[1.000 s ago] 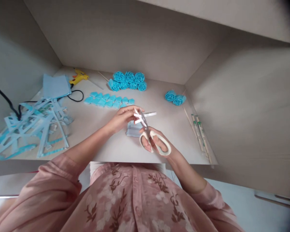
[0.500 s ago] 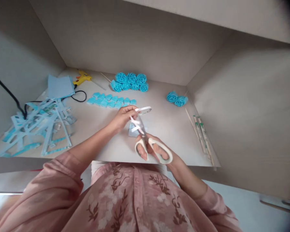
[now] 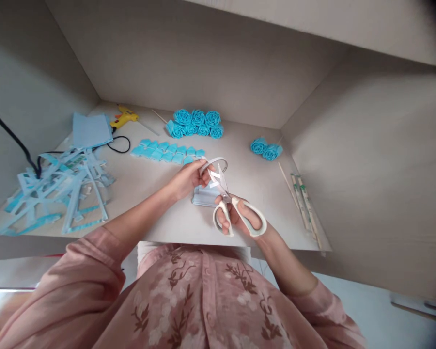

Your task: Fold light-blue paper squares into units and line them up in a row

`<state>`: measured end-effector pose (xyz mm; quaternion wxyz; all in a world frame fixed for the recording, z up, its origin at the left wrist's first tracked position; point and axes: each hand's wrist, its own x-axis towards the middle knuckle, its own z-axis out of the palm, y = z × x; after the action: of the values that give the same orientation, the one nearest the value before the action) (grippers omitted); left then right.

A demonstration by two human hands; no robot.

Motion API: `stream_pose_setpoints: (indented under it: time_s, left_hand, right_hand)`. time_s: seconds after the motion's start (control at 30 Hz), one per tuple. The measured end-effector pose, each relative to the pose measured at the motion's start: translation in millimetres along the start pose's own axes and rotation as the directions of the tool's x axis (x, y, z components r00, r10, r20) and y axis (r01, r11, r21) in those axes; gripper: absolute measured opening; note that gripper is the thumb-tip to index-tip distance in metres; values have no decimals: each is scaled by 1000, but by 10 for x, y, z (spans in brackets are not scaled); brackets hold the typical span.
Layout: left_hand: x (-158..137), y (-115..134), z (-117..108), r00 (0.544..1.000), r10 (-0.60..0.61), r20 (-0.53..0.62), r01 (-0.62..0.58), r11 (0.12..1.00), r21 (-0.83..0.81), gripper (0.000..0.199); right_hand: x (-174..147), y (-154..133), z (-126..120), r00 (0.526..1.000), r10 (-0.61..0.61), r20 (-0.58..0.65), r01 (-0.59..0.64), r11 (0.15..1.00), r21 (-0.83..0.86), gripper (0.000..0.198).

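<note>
My left hand (image 3: 189, 180) is closed on a thin white ring, which looks like a narrow tape roll (image 3: 223, 162). My right hand (image 3: 238, 215) has its fingers through the cream handles of the scissors (image 3: 262, 225). The scissor blades are parted and point up toward the ring. Short white strips (image 3: 215, 184) lie across the blades; whether they stick to them I cannot tell. Beneath the hands, a folded pale blue sheet (image 3: 202, 198) rests on the table, partly hidden.
Blue crepe petals (image 3: 163, 151) lie in rows behind my left hand. Further back are blue paper roses (image 3: 198, 123), with two more roses (image 3: 267, 149) right. Strip scraps (image 3: 65, 189), stacked sheets (image 3: 90, 130) and a yellow glue gun (image 3: 125, 116) are left; wrapped sticks (image 3: 307, 206) right.
My right hand and the scissors have shifted slightly right and up. My left hand has turned, so the ring now stands more upright and shows rounder.
</note>
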<state>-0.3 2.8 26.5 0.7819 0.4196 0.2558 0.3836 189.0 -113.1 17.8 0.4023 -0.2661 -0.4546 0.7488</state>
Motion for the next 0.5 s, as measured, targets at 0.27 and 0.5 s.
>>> stream_pose_setpoints:
  time_s: [0.27,0.5]
  left_hand:
    - [-16,-1,2,999,34,-29,-33,999,8,26]
    - [-29,18,27,997,27,-67,-24,999,46,29]
  right_hand:
    - [-24,-31,-4,999,0,-42,1,1000,26,50]
    - [2,-22,-38,1000,-6,-3,6,1000,14,52]
